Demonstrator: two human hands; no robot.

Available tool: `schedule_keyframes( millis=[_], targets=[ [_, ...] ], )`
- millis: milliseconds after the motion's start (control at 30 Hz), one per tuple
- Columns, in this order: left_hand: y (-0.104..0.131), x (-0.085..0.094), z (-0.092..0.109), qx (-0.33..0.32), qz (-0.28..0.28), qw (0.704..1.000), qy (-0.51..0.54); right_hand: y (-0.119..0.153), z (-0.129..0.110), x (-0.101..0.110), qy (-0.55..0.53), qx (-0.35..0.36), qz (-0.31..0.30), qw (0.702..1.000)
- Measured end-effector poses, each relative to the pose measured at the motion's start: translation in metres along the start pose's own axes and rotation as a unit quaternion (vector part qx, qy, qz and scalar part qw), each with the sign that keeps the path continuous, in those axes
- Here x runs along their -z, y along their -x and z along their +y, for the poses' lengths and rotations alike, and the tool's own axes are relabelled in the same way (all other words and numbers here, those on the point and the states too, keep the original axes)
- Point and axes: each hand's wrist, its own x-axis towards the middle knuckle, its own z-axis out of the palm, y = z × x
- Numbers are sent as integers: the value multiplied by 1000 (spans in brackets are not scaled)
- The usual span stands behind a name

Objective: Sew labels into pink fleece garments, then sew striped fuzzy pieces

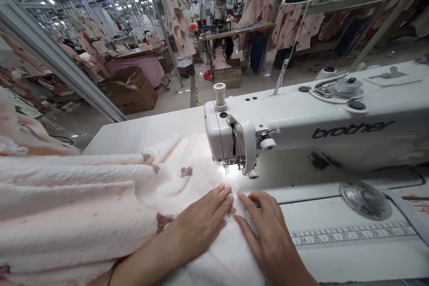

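Pale pink fleece fabric [110, 214] with small printed bears spreads over the left of the sewing table and reaches under the needle area of a white sewing machine [228, 134]. My left hand [201, 219] lies flat on the fabric, fingers stretched toward the presser foot. Close to its right, my right hand [268, 228] rests at the fabric's edge, thumb and forefinger apart on the cloth. Both sets of fingertips are just in front of the lit needle area. The needle tip and presser foot are too small to make out clearly.
A clear round dish [365, 200] sits on the table at right, behind a printed ruler scale [351, 236]. The machine arm [335, 116] spans the right side. Beyond the table stand a cardboard box [130, 91], another worktable [239, 31] and hanging pink garments [176, 9].
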Motion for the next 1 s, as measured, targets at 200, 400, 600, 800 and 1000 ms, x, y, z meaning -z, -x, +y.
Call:
schedule_keyframes(
  millis=[200,400,600,800,1000],
  targets=[
    [-1,4,1,7,-6,1000,-16,-1,0,0,0,12,-4,1000],
    [-3,0,0,1,-7,1000,-9,0,0,-3,26,30,13,999],
    [-3,-4,-8,3,-2,1000,16,-6,1,-4,107,65,7,992],
    [-7,-4,-25,14,-12,999,29,-23,5,-8,138,70,-47,987],
    [-8,-4,-28,28,-32,998,51,-47,22,-3,84,56,-75,992]
  ],
)
